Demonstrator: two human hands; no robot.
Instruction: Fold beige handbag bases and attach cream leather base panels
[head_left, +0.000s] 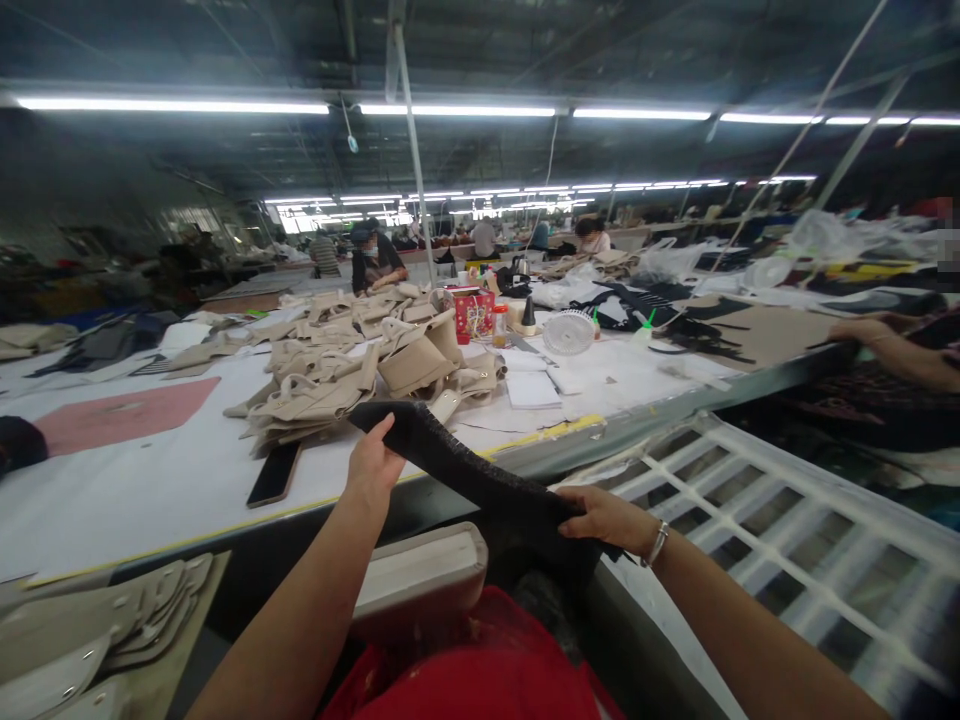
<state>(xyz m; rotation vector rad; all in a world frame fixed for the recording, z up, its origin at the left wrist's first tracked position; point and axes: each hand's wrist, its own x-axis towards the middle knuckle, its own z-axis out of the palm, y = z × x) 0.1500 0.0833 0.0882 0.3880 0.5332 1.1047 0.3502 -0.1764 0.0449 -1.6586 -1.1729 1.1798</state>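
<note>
A black strip of fabric-like material [472, 470] is stretched between my two hands, over the near edge of the table. My left hand [377, 458] pinches its upper left end, thumb on top. With fingers closed, my right hand [600, 518] grips the lower right part, where more black material hangs down. The strip's upper edge looks rough or frayed. Just beyond it lies a heap of beige bag pieces [322, 390] with straps. A dark phone-like slab [274, 474] rests on the table left of my left hand.
A white slatted rack [750, 500] stands at the right. On the white-covered table [180, 450] are a pink sheet [127, 412], a red box [474, 313] and a small clear fan [568, 332]. Beige pieces [105, 620] lie at lower left. Another person's arm [900, 350] reaches in from the right.
</note>
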